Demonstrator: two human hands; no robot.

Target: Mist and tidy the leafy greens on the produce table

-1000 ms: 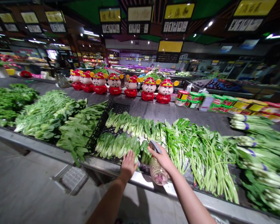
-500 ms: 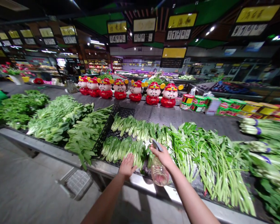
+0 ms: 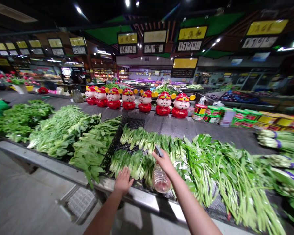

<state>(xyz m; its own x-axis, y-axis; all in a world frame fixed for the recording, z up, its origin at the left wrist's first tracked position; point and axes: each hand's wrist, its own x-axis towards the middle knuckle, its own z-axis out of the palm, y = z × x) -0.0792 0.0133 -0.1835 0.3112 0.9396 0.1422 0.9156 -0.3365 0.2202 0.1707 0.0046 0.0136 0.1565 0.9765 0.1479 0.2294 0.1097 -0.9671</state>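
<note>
At the left, long flat-leaved greens (image 3: 90,147) hang over the front of the tabletop (image 3: 166,123); a sleeve brushing past could drag some down toward the white plastic crate (image 3: 80,202) on the floor. Next comes a black mesh divider (image 3: 115,139), then the front row of small bok choy (image 3: 127,160). My left hand (image 3: 123,180) is palm down, fingers extended and slightly apart, gripping nothing; I can't tell whether its fingertips touch the stalks. Pressing there could bruise leaves or push the row askew.

To its right, my right hand (image 3: 163,161) is wrapped around the neck of a clear spray bottle (image 3: 161,180), over the front of the tray with its grey trigger top (image 3: 159,151) uppermost. If my grip were wet, the bottle could slip onto the stalks or off the metal edge; a careless swing right could snag the long-stemmed greens (image 3: 210,163).

As for writing, the farthest left signs are too small to read. Then one overhead sign (image 3: 126,43) shows ¥ 4 98, the next (image 3: 154,41) ¥ 00, another (image 3: 191,38) ¥ 1 28 beneath handwriting beginning 上海, and the rightmost (image 3: 264,34) ¥ 1 6 with an unclear last digit. Lettering on the red figurines (image 3: 180,108) and stacked tubs (image 3: 212,114) is illegible to me.
</note>
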